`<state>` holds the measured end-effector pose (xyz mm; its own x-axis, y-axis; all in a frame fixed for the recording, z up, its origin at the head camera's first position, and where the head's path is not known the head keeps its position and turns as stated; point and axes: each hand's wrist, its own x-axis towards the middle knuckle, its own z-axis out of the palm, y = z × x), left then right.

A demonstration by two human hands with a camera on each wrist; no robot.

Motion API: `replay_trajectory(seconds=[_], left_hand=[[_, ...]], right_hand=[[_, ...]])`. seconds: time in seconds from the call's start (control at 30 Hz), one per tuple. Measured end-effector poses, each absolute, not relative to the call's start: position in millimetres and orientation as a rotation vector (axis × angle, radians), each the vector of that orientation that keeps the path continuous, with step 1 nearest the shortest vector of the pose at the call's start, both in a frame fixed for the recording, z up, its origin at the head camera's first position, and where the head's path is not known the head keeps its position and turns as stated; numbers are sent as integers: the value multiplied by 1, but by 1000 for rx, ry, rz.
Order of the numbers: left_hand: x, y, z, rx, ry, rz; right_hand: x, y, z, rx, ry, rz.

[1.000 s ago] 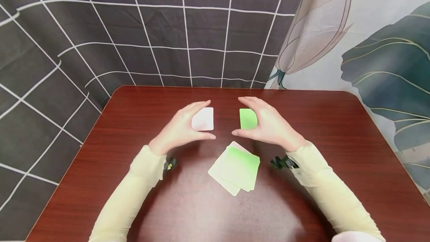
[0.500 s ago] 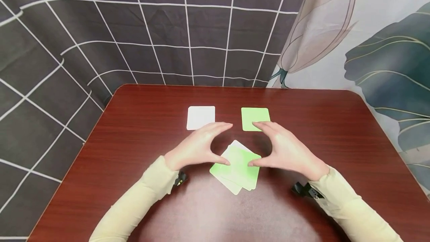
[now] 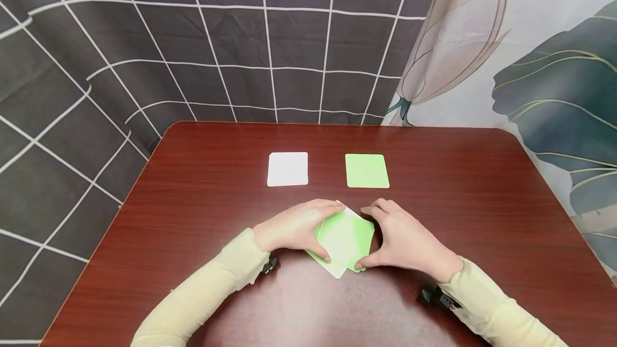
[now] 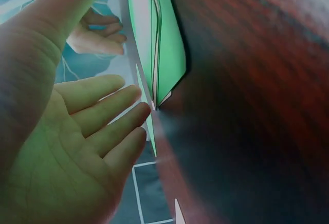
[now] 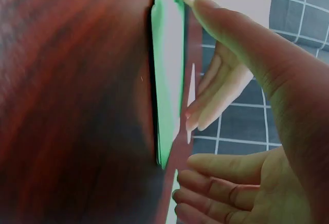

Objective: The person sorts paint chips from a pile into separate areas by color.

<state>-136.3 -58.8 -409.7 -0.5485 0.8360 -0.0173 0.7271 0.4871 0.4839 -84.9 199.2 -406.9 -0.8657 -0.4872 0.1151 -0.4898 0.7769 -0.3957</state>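
Observation:
A small loose pile of square cards (image 3: 344, 237) with rounded corners lies on the table in the head view, a green one on top and pale corners sticking out below. My left hand (image 3: 299, 226) is at the pile's left side, thumb and fingers spread and overlapping its edge in this view. At the right side my right hand (image 3: 407, 237) curves around the edge, its thumb by the lower right corner. Both wrist views show fairly straight fingers beside the pile (image 4: 169, 54); whether they touch it I cannot tell. The pile (image 5: 168, 80) lies flat.
Behind the pile, a white square card (image 3: 287, 169) lies at left and a green square card (image 3: 367, 171) at right, with a gap between them. The reddish-brown table (image 3: 193, 175) ends at a dark gridded curtain (image 3: 241, 42); a leaf-patterned curtain (image 3: 482, 79) hangs on the right.
Both hands have drawn back from around the white and green cards behind, which are now uncovered. They have come nearer to me, to either side of the pile.

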Motion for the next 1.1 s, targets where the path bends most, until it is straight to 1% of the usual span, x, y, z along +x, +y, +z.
replay_trajectory(seconds=[0.27, 0.63, 0.87, 1.1], left_hand=[[-136, -59, -414, 1366, 2503, 593], [-136, -60, -414, 1366, 2542, 616], [-137, -61, -407, 1370, 2580, 646], [-148, -54, -395, 1332, 2633, 747]], right_hand=[[-79, 195, -415, 843, -2950, 615], [-81, 197, -418, 897, -2873, 654], [-86, 201, -410, 890, -2856, 673], [-100, 213, -394, 812, -2854, 683]])
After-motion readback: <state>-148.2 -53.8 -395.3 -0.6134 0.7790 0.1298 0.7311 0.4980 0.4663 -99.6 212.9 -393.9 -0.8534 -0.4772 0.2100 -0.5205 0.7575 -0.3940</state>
